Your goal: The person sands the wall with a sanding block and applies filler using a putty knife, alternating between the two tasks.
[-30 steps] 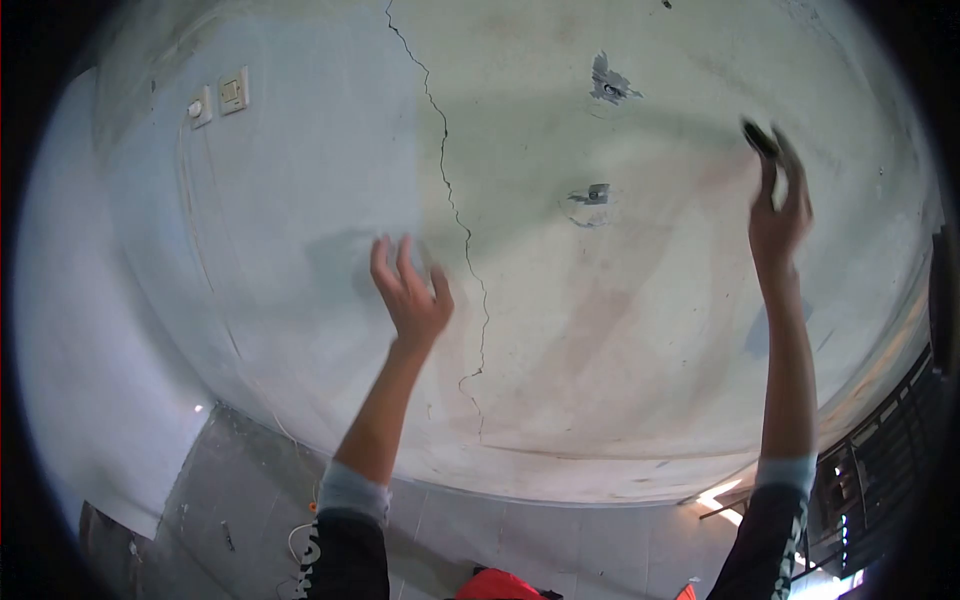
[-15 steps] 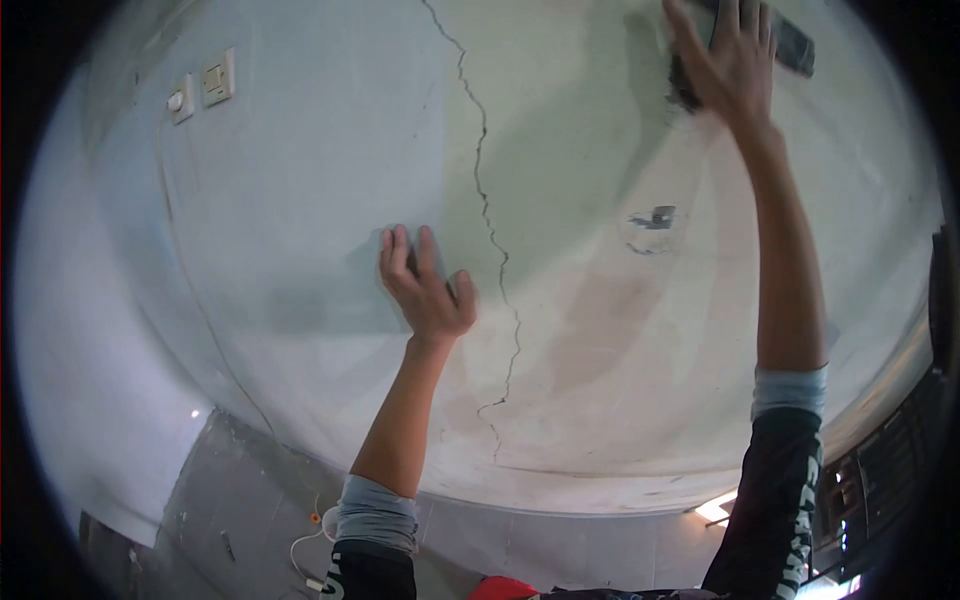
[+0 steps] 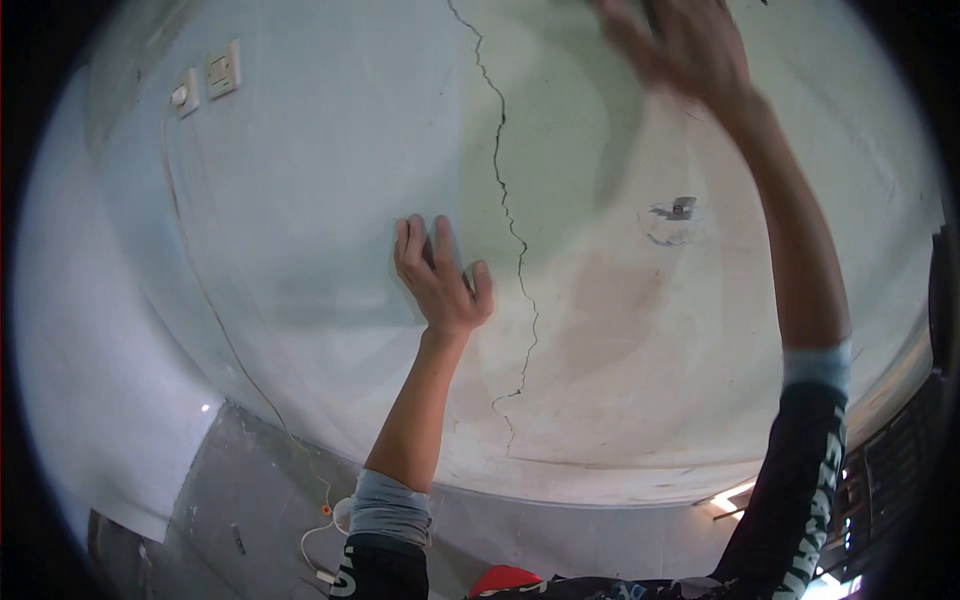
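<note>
My left hand (image 3: 447, 285) rests on the painted wall (image 3: 330, 200) with its fingers apart and holds nothing. A long jagged crack (image 3: 503, 195) runs down the wall just right of it. At the upper edge of the view, my right hand (image 3: 695, 50) is smeared by motion and its fingertips are partly cut off. It presses a dark sheet that looks like sandpaper against the wall; only dark bits of it show now, and the earlier view shows it more fully under the fingers. Below that hand is a chipped patch (image 3: 680, 210) in the paint.
A switch (image 3: 223, 70) and a socket with a plug (image 3: 185, 95) sit at upper left. From the plug a cord (image 3: 215, 315) hangs to the grey tiled floor (image 3: 600, 535). Something red (image 3: 503, 578) shows at the bottom edge. Dark barred metalwork (image 3: 900, 450) stands at right.
My right hand has swept up and to the left, taking the dark sheet mostly out of view. The left hand stays on the wall while the view has shifted slightly.
</note>
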`<state>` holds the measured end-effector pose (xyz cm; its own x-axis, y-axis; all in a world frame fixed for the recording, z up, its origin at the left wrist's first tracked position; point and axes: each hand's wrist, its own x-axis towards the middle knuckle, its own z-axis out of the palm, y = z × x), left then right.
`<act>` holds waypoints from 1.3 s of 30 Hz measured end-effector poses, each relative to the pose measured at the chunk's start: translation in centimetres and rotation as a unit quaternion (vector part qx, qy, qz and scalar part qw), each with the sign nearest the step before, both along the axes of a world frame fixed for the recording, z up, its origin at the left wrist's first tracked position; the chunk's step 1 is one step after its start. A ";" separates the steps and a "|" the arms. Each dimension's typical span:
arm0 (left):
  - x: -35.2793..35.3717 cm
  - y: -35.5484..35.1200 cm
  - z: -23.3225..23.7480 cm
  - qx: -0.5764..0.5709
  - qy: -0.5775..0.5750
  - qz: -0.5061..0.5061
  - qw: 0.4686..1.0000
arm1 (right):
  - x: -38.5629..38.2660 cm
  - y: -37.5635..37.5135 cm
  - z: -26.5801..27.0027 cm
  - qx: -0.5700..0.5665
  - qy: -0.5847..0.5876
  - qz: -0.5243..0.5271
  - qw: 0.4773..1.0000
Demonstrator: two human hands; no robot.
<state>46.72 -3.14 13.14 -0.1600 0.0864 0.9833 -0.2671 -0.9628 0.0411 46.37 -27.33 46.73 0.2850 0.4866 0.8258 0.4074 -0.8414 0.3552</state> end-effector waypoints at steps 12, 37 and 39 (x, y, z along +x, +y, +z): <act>-0.4 0.3 0.0 0.007 0.005 0.007 1.000 | -0.1 2.8 -16.4 -0.117 -0.107 0.093 0.983; 0.0 0.5 -0.4 -0.023 0.055 -0.016 0.998 | -0.1 7.5 -1.6 0.016 -0.156 -0.080 0.984; 0.0 0.5 -0.4 -0.033 0.056 -0.039 0.997 | 0.3 8.1 -3.2 0.040 -0.188 -0.070 0.979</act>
<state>46.73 -2.65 12.70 -0.0403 0.1590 0.9865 -0.3304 -0.9338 0.1370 46.64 -19.22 43.52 0.0139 0.3937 0.9192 0.1394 -0.9110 0.3881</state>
